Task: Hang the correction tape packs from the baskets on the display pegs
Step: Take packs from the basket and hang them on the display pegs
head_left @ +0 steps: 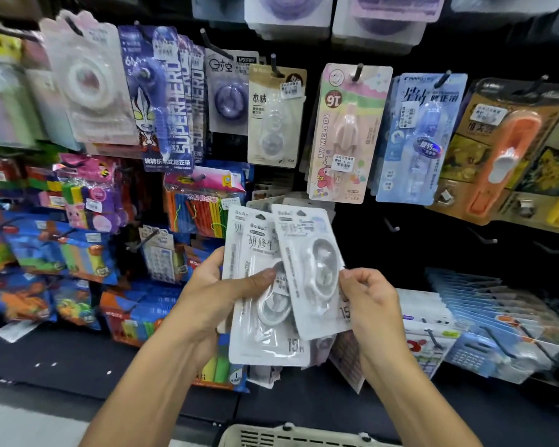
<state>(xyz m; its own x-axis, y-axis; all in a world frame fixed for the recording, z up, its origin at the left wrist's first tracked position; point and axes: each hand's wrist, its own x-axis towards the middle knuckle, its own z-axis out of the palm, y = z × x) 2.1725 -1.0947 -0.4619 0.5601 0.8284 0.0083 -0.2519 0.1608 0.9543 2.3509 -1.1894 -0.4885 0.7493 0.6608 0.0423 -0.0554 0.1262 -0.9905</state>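
Packs (271, 285) — a fanned bunch of white correction tape cards, at least 3, held in front of the display just below the pink pack (346, 133). Left hand (220, 291) grips the rear cards, thumb across their faces, fingers curled behind. Right hand (368, 301) pinches the right edge of the front pack (310, 269), which tilts a little off the others.

Step in hand, as I read it: separating 1 pack from the bunch, ready for hanging. No pack of this kind seen on a peg yet.

Bare pegs (392, 225) stick out of the dark panel below and right of the pink pack — likely targets, though which one is meant cannot be told. A basket (291, 437) rim shows far below the pink pack, at the frame's bottom edge; contents hidden.

Next move calls for: right hand draws the front pack clear, lifts it, lines the hang hole at its top edge with a peg tip and slides it back. Left hand keeps the rest bunched. The hole is small, so aim matters.
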